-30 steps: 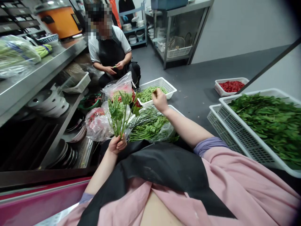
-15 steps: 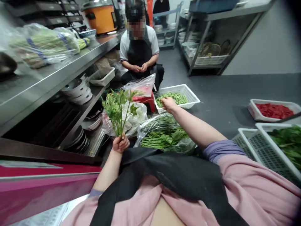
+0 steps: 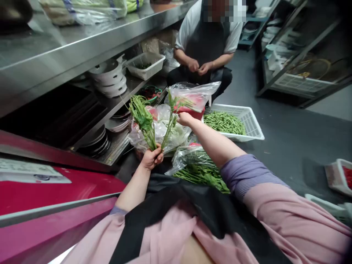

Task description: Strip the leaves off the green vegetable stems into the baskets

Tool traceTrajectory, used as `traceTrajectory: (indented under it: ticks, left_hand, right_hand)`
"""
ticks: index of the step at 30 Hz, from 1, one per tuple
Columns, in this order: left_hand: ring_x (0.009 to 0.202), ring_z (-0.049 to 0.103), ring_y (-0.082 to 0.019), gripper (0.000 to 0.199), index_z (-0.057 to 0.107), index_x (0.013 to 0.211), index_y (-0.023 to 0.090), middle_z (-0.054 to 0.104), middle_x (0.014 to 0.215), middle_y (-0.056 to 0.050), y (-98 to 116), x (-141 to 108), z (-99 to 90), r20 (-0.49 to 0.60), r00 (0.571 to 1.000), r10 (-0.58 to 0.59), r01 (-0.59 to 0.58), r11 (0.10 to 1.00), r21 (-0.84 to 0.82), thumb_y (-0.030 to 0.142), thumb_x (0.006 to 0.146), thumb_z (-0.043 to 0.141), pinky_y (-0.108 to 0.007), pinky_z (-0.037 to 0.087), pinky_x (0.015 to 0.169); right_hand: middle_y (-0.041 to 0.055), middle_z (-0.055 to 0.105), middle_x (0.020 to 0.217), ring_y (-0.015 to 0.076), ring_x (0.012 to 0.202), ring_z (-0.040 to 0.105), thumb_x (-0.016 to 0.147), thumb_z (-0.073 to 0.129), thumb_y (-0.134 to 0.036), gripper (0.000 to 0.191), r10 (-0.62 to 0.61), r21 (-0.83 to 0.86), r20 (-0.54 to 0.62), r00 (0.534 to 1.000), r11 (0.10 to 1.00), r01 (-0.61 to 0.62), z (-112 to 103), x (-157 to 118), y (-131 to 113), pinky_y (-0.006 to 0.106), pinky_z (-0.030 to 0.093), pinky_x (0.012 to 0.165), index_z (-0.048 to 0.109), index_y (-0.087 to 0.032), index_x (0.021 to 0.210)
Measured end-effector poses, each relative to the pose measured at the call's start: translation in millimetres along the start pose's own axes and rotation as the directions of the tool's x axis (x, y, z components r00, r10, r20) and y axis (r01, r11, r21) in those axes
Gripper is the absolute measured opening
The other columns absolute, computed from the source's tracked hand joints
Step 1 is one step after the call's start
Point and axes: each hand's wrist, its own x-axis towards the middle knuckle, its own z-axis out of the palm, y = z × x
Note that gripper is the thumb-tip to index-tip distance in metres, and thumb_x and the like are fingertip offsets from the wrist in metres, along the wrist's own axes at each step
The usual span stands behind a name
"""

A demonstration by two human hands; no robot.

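Observation:
My left hand (image 3: 153, 157) is closed round the lower stems of a bunch of leafy greens (image 3: 147, 123). The bunch splits into a thicker drooping part on the left and a thinner upright part on the right. Beside the thinner part's upper end is my right hand (image 3: 184, 119), fingers drawn together; what they grip is hidden. Behind the bunch lies a clear plastic bag (image 3: 180, 135) with pale contents. Long green stems (image 3: 199, 175) lie in an open plastic bag below my right forearm.
A white basket of green beans (image 3: 225, 123) stands ahead, next to a red stool (image 3: 192, 112) with plastic on it. A co-worker (image 3: 211, 40) squats beyond, hands together. Steel shelves (image 3: 90, 47) with bowls run along the left. A tray of red pieces (image 3: 339, 178) sits at right.
My right hand has come from in front of the bean basket back to the greens. The bunch in my left hand has spread into two parts. My view has turned left and downward.

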Motion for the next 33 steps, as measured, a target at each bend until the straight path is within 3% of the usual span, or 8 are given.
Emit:
traceTrajectory:
  ticks: [4, 7, 11, 15, 23, 29, 31, 33]
  left_hand:
    - [0.026, 0.029, -0.003, 0.037, 0.054, 0.076, 0.015, 0.048, 0.04, 0.007, -1.9, 1.9, 5.3, -0.022, 0.999, -0.031, 0.032, 0.998, 0.054, 0.04, 0.068, 0.079, -0.015, 0.023, 0.031]
    - [0.026, 0.029, -0.003, 0.037, 0.054, 0.075, 0.015, 0.047, 0.04, 0.007, -3.1, -1.2, 12.4, 0.031, 0.998, -0.062, 0.061, 0.997, 0.04, 0.041, 0.068, 0.079, -0.015, 0.023, 0.031]
    - [0.026, 0.028, -0.002, 0.038, 0.053, 0.076, 0.015, 0.045, 0.04, 0.008, -7.0, -7.8, 26.9, 0.084, 0.991, -0.101, 0.1, 0.995, 0.016, 0.04, 0.067, 0.08, -0.015, 0.022, 0.032]
    - [0.026, 0.027, -0.002, 0.039, 0.052, 0.076, 0.016, 0.046, 0.041, 0.008, -13.5, -15.4, 45.3, 0.105, 0.981, -0.162, 0.154, 0.985, 0.08, 0.041, 0.066, 0.08, -0.015, 0.02, 0.031]
    - [0.028, 0.029, -0.003, 0.042, 0.05, 0.084, 0.017, 0.048, 0.044, 0.008, -18.1, -30.6, 67.2, 0.049, 0.987, -0.154, 0.141, 0.967, 0.213, 0.04, 0.065, 0.08, -0.015, 0.019, 0.031]
    - [0.026, 0.026, -0.003, 0.047, 0.051, 0.088, 0.016, 0.049, 0.042, 0.007, -15.6, -38.7, 54.5, 0.134, 0.974, -0.182, 0.149, 0.963, 0.226, 0.049, 0.068, 0.076, -0.015, 0.018, 0.029]
    - [0.025, 0.026, -0.004, 0.05, 0.052, 0.089, 0.015, 0.048, 0.04, 0.007, -14.2, -40.7, 51.8, 0.157, 0.964, -0.216, 0.172, 0.952, 0.251, 0.056, 0.07, 0.072, -0.015, 0.018, 0.029]
    - [0.025, 0.026, -0.004, 0.054, 0.051, 0.091, 0.015, 0.048, 0.04, 0.007, -11.8, -41.9, 52.0, 0.142, 0.963, -0.229, 0.184, 0.943, 0.276, 0.062, 0.07, 0.069, -0.015, 0.018, 0.029]
  right_hand:
    - [0.0137, 0.069, 0.083, 0.0204, 0.083, 0.066, 0.087, 0.051, -0.031, 0.027, 0.086, 0.004, -0.152, 0.985, 0.996, -0.087, 6.3, -27.8, 18.7, 0.029, 0.048, 0.079, 0.067, -0.012, 0.077]
    - [0.0102, 0.069, 0.078, 0.0126, 0.06, 0.062, 0.089, 0.048, -0.04, 0.035, 0.132, 0.301, -0.149, 0.98, 0.95, -0.082, 1.7, -70.3, 31.1, 0.022, 0.047, 0.06, 0.065, -0.012, 0.076]
    - [0.0086, 0.065, 0.117, 0.0097, 0.063, 0.064, 0.077, 0.062, -0.026, 0.034, -0.025, 0.818, 0.024, 0.999, 0.575, -0.005, -4.6, -137.3, 31.9, 0.02, 0.048, 0.05, 0.059, -0.019, 0.11]
    - [0.0083, 0.066, 0.115, 0.0127, 0.066, 0.067, 0.068, 0.071, -0.027, 0.044, -0.126, 0.933, 0.137, 0.983, 0.35, -0.085, 2.8, -187.8, 20.2, 0.023, 0.051, 0.052, 0.058, -0.019, 0.109]
    - [-0.0024, 0.056, 0.054, 0.0051, 0.041, 0.043, 0.067, 0.072, -0.039, 0.028, 0.014, 0.77, -0.138, 0.99, 0.63, 0.098, 17.6, -223.9, 22.8, 0.019, 0.034, 0.039, 0.06, -0.014, 0.066]
    - [-0.0073, 0.043, 0.053, 0.0031, 0.041, 0.035, 0.065, 0.069, -0.039, 0.028, 0.332, 0.845, -0.506, 0.796, 0.376, 0.38, -46.4, -238.5, 62.4, 0.016, 0.028, 0.039, 0.05, -0.018, 0.069]
    - [-0.008, 0.037, 0.051, 0.0038, 0.04, 0.03, 0.069, 0.065, -0.039, 0.03, 0.329, 0.815, -0.556, 0.763, 0.396, 0.423, -62.7, -247.9, 64.5, 0.017, 0.025, 0.038, 0.043, -0.02, 0.064]
    - [-0.0067, 0.035, 0.049, 0.0054, 0.04, 0.031, 0.075, 0.059, -0.04, 0.032, 0.194, 0.746, -0.551, 0.812, 0.55, 0.375, -64.8, -259.2, 56.0, 0.02, 0.026, 0.038, 0.039, -0.021, 0.059]
